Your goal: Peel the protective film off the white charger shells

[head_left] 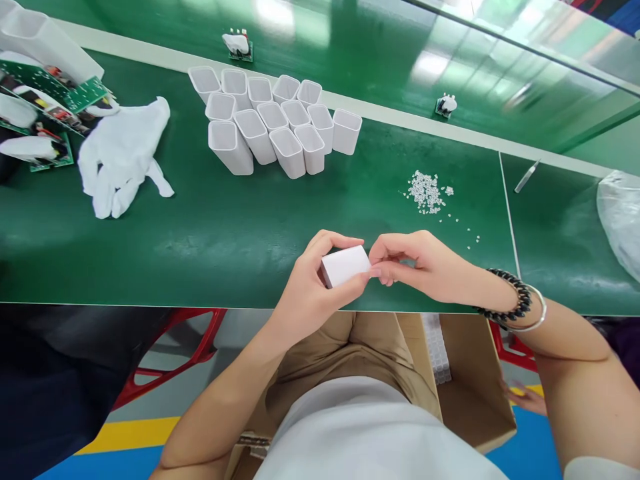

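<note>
Bench (225,263): casing (346,265) in left hand (313,283).

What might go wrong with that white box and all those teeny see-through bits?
The white case in the left grip is close to the table's front edge, so if it slipped it might fall.

The right grip is near loose clear bits; a bumping arm might scatter them.

The open white cases stand crowded together, so knocking one could topple its neighbours.
</note>
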The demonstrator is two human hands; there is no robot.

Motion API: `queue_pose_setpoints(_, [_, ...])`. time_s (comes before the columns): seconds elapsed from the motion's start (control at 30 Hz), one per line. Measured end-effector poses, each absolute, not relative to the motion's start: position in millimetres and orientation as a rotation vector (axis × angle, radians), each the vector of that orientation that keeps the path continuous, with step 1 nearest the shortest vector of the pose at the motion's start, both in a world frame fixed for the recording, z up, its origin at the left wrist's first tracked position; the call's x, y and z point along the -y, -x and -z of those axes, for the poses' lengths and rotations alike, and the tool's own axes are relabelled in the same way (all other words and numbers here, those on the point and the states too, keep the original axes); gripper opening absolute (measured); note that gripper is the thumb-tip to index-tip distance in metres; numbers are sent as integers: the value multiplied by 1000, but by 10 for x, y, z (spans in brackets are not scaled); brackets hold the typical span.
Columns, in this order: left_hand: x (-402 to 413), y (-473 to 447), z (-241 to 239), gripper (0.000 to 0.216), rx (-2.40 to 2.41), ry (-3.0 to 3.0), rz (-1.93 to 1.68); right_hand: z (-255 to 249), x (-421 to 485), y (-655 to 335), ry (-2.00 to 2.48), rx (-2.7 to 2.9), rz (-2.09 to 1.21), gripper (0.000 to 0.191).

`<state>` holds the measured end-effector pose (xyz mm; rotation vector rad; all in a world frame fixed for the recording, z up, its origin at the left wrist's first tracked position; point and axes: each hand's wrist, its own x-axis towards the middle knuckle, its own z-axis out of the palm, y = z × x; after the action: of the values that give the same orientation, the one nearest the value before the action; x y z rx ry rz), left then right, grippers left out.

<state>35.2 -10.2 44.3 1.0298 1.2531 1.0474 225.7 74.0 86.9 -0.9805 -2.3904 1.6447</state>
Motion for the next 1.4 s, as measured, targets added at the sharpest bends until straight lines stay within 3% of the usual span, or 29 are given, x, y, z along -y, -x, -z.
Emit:
queue_pose_setpoints(0.3, [157,-334,-545,29,-1175,-1163,-1212,-1009,-618,-2261,803,2460,-1401,14])
queue_pose_setpoints(0.83, [179,-366,-532,31,-1252,-1186,-1321,-934,-583,-2249,873,2252,-1664,17])
queue_pose_setpoints(1.17, [174,-413,-363,37,-1405,-1468,-1453,-926,-571,-2243,745,2684,-1021,16])
queue_pose_setpoints(1.4, [181,-429,-365,39,-1459,-1619,-1460,-853,-541,-2266,668,2728,-819,17])
